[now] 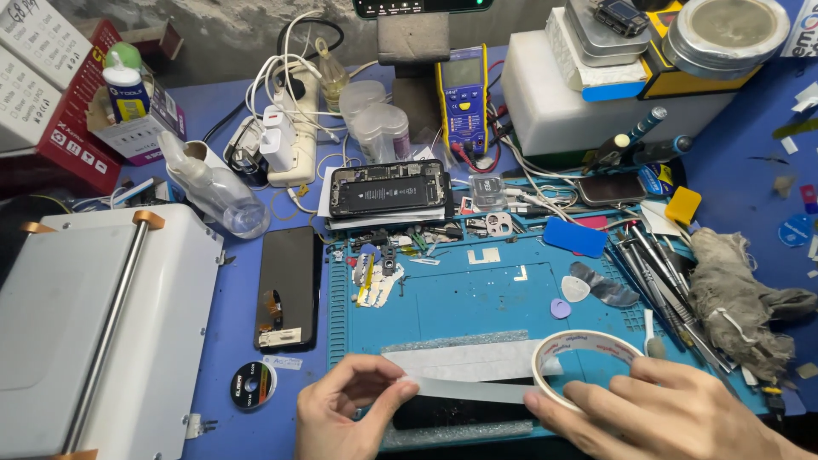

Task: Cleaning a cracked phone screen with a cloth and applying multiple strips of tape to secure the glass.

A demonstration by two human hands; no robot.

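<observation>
Our left hand (345,409) pinches the free end of a strip of white tape (469,389) between thumb and fingers, while our right hand (656,409) is closed around the tape roll (588,349), thumb pressed where the strip leaves it. The strip runs taut between the two hands, low over the near edge of the blue mat (477,294), which lies on the bench (239,281).

We take the mat as our landmark. On its near part, just behind the stretched strip, a wider pale strip (469,358) lies flat, and under the hands a dark flat thing shows that we cannot identify. Toward the mat's right side lie plastic picks (578,290) and a row of tweezers and metal tools (660,281), close to the roll. Right of the mat sits a crumpled grey rag (741,298). At the mat's far edge rests an opened phone (389,188) with its insides showing, and behind that a yellow meter (463,98). Left of the mat lies a black phone screen (288,288), face down, with a small black spool (253,385) nearer to us. Farther left stands a white machine (102,324), and behind the screen a clear squeeze bottle (213,183) lies tipped over.
</observation>
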